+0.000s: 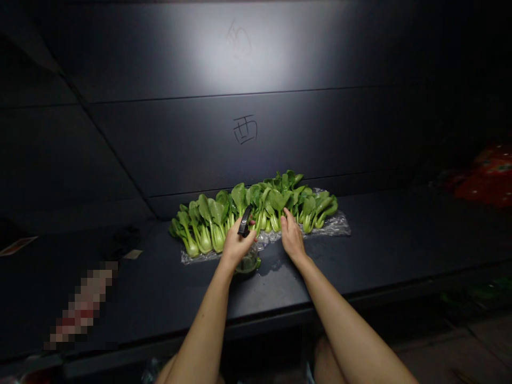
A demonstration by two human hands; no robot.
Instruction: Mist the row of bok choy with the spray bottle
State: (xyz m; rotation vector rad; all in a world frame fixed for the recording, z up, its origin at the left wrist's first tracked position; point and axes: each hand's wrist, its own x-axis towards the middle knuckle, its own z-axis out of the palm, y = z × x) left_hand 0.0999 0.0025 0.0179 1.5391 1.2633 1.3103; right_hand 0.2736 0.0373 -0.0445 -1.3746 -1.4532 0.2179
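Observation:
Several heads of bok choy (206,242) stand in a row, leaning against the dark back wall, with clear plastic wrap (338,226) under them. My left hand (236,242) is closed around a spray bottle (248,262) with a black top and a see-through body; much of the bottle is behind the hand. Fingers fairly straight, my right hand (293,237) lies at the front of the greens, right of the bottle. Its fingertips are against or just before a bok choy; which, I cannot tell.
A dark counter (384,234) carries the greens and shows wet spots before them. Handwritten marks (245,129) are on the dark wall panel. At left lie a card (18,246) and a pixelated patch; a red bundle (486,176) sits far right.

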